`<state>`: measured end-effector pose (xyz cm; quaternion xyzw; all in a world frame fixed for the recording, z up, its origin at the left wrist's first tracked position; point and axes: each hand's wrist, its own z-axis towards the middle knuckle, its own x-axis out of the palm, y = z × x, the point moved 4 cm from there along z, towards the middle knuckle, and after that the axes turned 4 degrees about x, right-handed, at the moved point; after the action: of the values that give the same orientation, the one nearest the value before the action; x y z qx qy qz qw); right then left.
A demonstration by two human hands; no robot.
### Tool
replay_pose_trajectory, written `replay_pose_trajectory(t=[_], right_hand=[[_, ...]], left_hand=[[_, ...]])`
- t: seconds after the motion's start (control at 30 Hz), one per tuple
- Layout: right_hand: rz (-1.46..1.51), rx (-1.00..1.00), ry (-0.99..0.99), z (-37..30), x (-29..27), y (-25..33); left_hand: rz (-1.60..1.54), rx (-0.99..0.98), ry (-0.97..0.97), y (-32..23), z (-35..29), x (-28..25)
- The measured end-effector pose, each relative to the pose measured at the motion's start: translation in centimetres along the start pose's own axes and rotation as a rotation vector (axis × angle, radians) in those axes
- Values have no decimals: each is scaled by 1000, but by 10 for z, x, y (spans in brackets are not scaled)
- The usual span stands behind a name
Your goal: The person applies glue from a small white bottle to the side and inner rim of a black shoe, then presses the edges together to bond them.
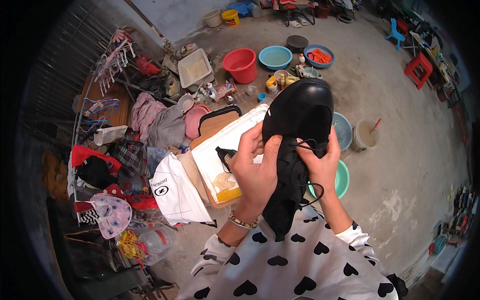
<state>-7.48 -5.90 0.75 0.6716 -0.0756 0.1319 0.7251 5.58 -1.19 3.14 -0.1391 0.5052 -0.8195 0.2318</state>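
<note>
A black lace-up shoe (298, 112) is held up in front of me, its shiny toe pointing away and its heel near my lap. My left hand (255, 165) grips the shoe's left side, thumb on the upper near the laces. On the other side, my right hand (322, 160) holds it, the thumb pressed at the top of the lacing. A loose black lace loop (315, 192) hangs beside my right wrist. Beyond my left hand lies a white board or tray (207, 155) with a small black item and a beige patch on it.
Left of me are a white printed bag (177, 192) and a rack of piled clothes (107, 167). Farther off stand a red basin (240, 65), a blue basin (275, 57) and several bottles. A green basin (342, 179) and a bucket (366, 135) sit on the concrete floor at right.
</note>
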Motion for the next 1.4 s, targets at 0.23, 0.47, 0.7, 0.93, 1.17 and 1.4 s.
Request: replay_pose_trajectory(t=[0.23,0.47,0.7,0.93,1.17,1.4], right_hand=[[-43,-31,-3,4,-2,-4],[-12,0,-23,5,0,-3],[154,53,28,13,0,-10],[252,205,50,15,-2,-12],[345,236,43,16,2,-6],[294,134,125,17,2,6]], left_hand=[[25,6,-25,1,2,0],[-3,40,-42,3,2,0],[16,37,8,-7,1,4],[141,316,14,-21,11,-16],[313,272,60,-22,7,-43],[-113,502,-82,-43,26,-42]])
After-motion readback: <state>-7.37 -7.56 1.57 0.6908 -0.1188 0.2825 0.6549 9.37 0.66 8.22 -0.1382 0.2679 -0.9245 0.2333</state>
